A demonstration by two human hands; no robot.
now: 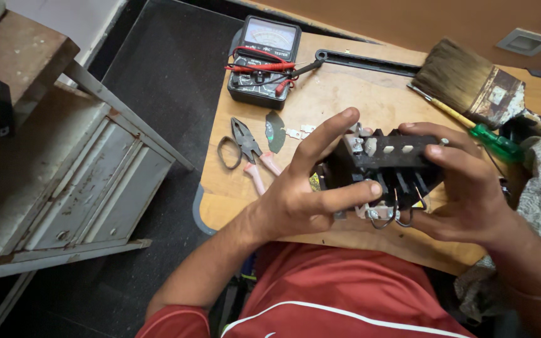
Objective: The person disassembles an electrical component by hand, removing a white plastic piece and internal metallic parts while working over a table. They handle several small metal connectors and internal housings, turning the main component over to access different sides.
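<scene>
The black plastic electrical block with metal terminals and wire loops (386, 172) is held above the wooden bench (345, 103), its long axis running left to right between both hands. The left hand (302, 188) grips its left end; the right hand (464, 184) clasps its right end, equally near.

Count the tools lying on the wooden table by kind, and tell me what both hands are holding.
Meter with red leads: 1
Pliers: 1
Paintbrush: 1
Screwdriver with green handle: 1
Total: 4 tools on the table
The left hand and right hand together grip 1 black electrical part with wire loops below it.
</scene>
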